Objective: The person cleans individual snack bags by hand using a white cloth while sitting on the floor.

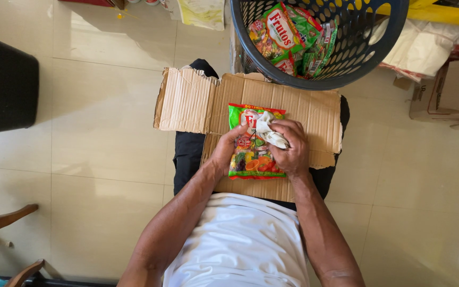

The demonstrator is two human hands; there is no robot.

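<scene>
A green candy packet [252, 157] with fruit pictures lies flat on a sheet of brown cardboard [298, 106] across my lap. My left hand [225, 151] rests on the packet's left edge and pins it down. My right hand [289, 148] is closed around a crumpled white cloth [269, 132] and presses it on the packet's upper right part. Both forearms reach forward from my white shirt.
A dark blue plastic basket [367, 58] with several similar green packets [288, 37] stands just beyond the cardboard. A black box [1, 85] sits at the left, a cardboard box [452, 90] and white bags at the right, chair legs at lower left. Tiled floor lies around.
</scene>
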